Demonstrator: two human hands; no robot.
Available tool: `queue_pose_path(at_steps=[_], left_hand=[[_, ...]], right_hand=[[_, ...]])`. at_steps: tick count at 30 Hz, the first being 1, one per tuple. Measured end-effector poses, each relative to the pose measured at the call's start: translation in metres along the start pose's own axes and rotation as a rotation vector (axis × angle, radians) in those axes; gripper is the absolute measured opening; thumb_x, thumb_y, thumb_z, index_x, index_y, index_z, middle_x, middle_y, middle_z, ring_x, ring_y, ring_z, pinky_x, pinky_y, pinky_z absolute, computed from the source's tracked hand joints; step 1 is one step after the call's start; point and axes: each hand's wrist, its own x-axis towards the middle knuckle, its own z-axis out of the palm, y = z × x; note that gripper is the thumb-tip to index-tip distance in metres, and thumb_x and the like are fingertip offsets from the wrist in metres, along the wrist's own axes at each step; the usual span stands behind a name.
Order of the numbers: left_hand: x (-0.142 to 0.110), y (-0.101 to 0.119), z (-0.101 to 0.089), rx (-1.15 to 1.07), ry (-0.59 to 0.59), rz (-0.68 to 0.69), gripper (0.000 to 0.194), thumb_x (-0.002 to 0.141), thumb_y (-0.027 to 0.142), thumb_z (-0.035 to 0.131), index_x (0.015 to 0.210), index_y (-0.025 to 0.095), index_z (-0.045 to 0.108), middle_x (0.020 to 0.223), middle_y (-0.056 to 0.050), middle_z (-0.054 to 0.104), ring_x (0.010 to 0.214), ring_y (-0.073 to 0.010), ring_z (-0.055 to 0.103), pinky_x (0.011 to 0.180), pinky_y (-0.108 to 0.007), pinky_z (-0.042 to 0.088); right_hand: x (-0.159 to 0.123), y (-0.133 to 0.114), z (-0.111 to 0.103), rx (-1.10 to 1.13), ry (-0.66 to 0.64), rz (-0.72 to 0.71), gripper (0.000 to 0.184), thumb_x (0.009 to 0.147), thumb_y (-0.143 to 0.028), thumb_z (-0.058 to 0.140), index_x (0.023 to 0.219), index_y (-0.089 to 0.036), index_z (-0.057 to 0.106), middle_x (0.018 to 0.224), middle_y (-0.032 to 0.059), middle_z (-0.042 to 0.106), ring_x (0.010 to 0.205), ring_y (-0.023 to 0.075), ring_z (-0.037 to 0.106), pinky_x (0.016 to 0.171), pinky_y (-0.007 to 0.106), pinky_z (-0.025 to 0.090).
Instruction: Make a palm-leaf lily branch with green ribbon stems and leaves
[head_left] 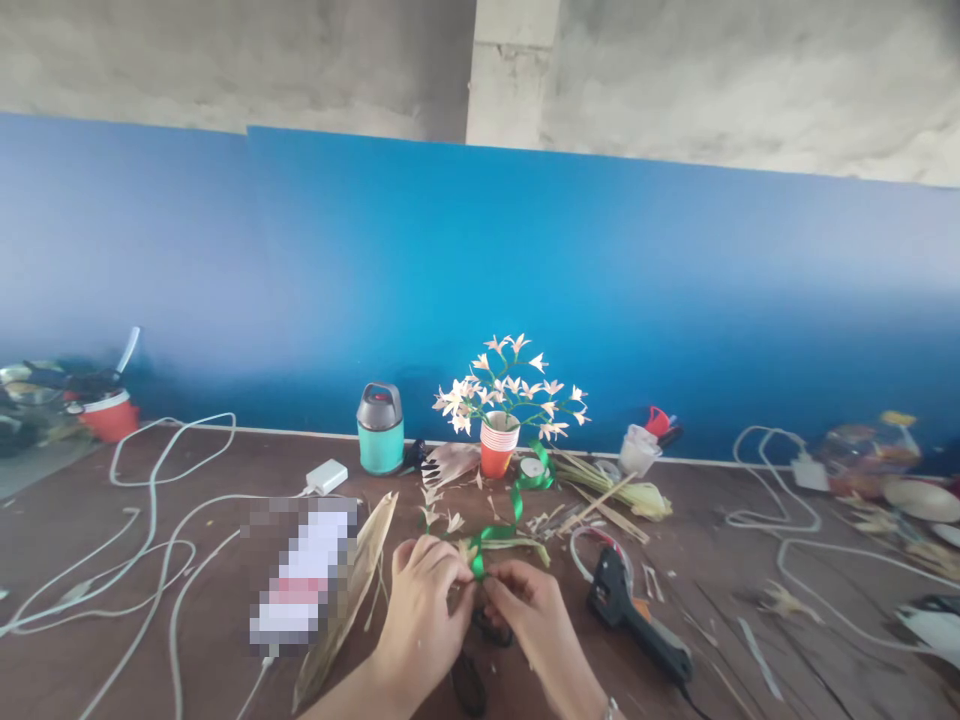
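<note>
My left hand and my right hand meet close together above the table's near middle, fingertips pinched. Between them is the end of a shiny green ribbon, which trails back to its white spool. Both hands seem closed on this ribbon, though the fingers hide the exact grip. Small pale artificial flowers lie just beyond my left hand. Beneath the hands is a black looped object, partly covered. To the right of my right hand rests a black glue gun.
Behind stands a paper cup of pale flowers on green stems. Nearby are a turquoise flask, dried husks, a straw bundle and a white cup with tools. White cables cross the left side; a blue panel backs the table.
</note>
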Motion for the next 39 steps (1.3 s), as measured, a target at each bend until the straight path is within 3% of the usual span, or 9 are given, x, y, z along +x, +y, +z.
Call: queue_pose_path(at_steps=[13,18,22,24,32,39], left_hand=[[0.001,0.006,0.001,0.023,-0.048,-0.068,0.011,0.073,0.009,0.055,0.068,0.019,0.055,0.073,-0.001,0.062,0.077,-0.0190,0.056,0.078,-0.039,0.036],[0.005,0.006,-0.007,-0.072,-0.102,-0.094,0.019,0.070,0.013,0.057,0.085,0.022,0.061,0.091,-0.004,0.065,0.092,-0.0232,0.055,0.081,-0.040,0.039],[0.010,-0.001,-0.015,-0.199,-0.037,-0.157,0.021,0.078,0.020,0.050,0.096,0.023,0.061,0.102,-0.007,0.063,0.100,-0.0234,0.053,0.085,-0.039,0.041],[0.013,-0.003,-0.017,-0.243,-0.033,-0.178,0.020,0.081,0.024,0.047,0.095,0.023,0.063,0.102,-0.008,0.063,0.101,-0.0226,0.053,0.086,-0.039,0.041],[0.013,0.007,-0.020,-0.151,-0.279,-0.106,0.017,0.074,0.013,0.052,0.069,0.023,0.065,0.093,-0.004,0.064,0.096,-0.0228,0.053,0.084,-0.042,0.037],[0.010,0.007,-0.013,-0.155,-0.191,-0.165,0.016,0.070,0.010,0.053,0.059,0.021,0.058,0.085,-0.002,0.064,0.090,-0.0218,0.054,0.080,-0.041,0.037]], right_hand=[[0.003,0.011,0.000,-0.050,0.017,-0.082,0.028,0.069,-0.038,0.061,0.058,-0.014,0.056,0.045,-0.0039,0.044,0.042,0.0086,0.036,0.041,0.021,0.026],[0.003,0.008,-0.004,-0.082,0.032,-0.140,0.024,0.071,-0.036,0.061,0.060,-0.014,0.058,0.049,-0.0030,0.046,0.044,0.0094,0.038,0.042,0.021,0.029],[0.004,0.008,-0.007,-0.063,0.044,-0.140,0.023,0.071,-0.036,0.062,0.064,-0.014,0.060,0.051,-0.0020,0.048,0.046,0.0101,0.040,0.044,0.021,0.031],[0.004,0.008,-0.008,-0.062,0.017,-0.156,0.022,0.072,-0.035,0.061,0.065,-0.014,0.060,0.053,-0.0017,0.048,0.047,0.0103,0.041,0.044,0.021,0.032],[-0.001,0.006,-0.007,-0.219,-0.049,-0.306,0.014,0.076,-0.025,0.057,0.067,-0.016,0.062,0.062,0.0008,0.056,0.056,0.0127,0.049,0.052,0.021,0.039],[0.000,0.010,-0.004,-0.224,-0.023,-0.256,0.019,0.075,-0.031,0.058,0.064,-0.016,0.060,0.058,0.0005,0.055,0.052,0.0124,0.048,0.047,0.021,0.039]])
